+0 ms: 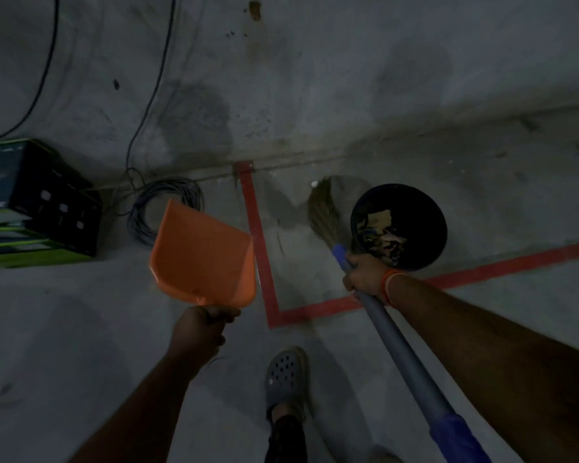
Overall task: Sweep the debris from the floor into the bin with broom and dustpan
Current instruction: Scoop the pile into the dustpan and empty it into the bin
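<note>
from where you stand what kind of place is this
Probably a workshop or utility room: bare concrete floor marked with red tape, a coiled cable by the wall, and a black crate.

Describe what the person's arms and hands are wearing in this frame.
Both forearms are bare, with no sleeves or gloves showing. The right hand has an orange band around its wrist. The left hand shows no band, watch or ring that can be made out in the dim light.

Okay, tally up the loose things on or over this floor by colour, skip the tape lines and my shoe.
Orange: 1, the dustpan in the left hand
Black: 1, the bin
Grey and blue: 1, the broom in the right hand
Grey: 1, the coiled cable
Black and green: 1, the crate
Total: 5
</note>
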Motion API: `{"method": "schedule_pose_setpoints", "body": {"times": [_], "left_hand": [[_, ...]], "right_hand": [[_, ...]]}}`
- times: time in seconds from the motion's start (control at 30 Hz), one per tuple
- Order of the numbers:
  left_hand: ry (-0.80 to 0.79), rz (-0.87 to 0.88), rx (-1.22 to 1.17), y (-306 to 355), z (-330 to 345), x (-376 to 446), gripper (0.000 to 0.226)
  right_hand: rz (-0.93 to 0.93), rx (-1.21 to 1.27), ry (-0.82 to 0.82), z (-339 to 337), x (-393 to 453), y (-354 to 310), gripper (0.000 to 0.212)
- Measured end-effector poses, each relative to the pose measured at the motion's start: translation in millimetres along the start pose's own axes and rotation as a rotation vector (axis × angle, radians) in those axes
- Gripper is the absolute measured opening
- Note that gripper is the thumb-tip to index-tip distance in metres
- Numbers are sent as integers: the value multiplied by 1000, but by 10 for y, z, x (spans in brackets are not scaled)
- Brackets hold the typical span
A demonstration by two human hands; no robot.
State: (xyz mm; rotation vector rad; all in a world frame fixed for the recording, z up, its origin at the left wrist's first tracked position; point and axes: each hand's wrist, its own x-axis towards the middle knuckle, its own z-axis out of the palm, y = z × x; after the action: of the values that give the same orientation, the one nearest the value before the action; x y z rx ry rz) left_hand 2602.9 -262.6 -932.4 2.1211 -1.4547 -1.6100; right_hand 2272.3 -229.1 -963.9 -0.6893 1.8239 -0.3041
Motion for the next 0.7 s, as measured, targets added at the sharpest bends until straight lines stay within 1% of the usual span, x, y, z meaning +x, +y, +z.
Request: {"method": "schedule_pose_setpoints", "body": {"times": [0.07,0.17,0.3,0.4,0.53,0.63,0.7], "left_hand": [[29,-7,-40,-125,172,-283,39],[49,-7,-66,-309,436,-750,39],[34,-41,-97,-651,811,-1374,40],[24,-65,-85,-875,1045,-1795,40],[22,-74,-48,-1141,1197,-2172,37],[20,-47,-27,-1239,1213,-2315,35],[41,-32,-11,-1302,1224,-2403,36]], "right_hand": [[-8,-42,-12,12,-263,232,57],[-3,-15,-61,18,-699,647,50],[25,-13,-81,34,-1300,1231,51],[3,1,-78,77,-1749,1616,57],[-43,28,-65,200,-2276,2043,75],[-122,58,-33,337,-2510,2215,81],[-180,59,-3,417,-2551,2197,82]]}}
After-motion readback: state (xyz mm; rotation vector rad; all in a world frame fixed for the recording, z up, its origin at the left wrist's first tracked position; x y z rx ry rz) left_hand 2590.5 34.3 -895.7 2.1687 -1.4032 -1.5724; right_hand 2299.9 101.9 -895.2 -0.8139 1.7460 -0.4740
